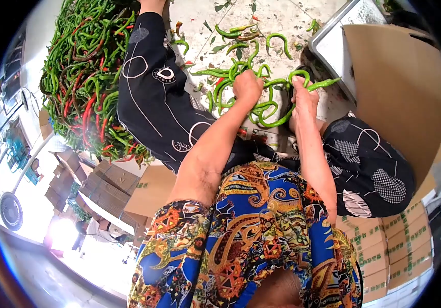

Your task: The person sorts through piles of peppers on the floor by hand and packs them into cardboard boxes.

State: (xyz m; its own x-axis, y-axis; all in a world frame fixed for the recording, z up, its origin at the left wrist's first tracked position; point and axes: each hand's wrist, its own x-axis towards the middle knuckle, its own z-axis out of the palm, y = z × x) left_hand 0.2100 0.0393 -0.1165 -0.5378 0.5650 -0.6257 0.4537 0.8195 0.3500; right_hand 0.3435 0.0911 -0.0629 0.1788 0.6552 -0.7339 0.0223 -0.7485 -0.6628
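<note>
Long, curled green peppers (266, 119) lie in a loose tangle on the littered floor between my legs. My left hand (247, 87) is closed at the top of this tangle, its fingers wrapped round green peppers. To the right of it, my right hand (304, 96) grips curved green peppers, and one straighter pepper (326, 83) points out to the right. A few loose peppers (280, 43) lie beyond my hands among scraps of leaf. The fingertips of my left hand are hidden.
A large heap of green and red peppers (84, 77) rises at the left, beside my leg. At the right are a metal tray (333, 43) and an upright cardboard sheet (400, 97). Cartons (379, 251) are stacked behind. Farther left stand boxes (105, 185), a fan (11, 210) and another person (97, 229).
</note>
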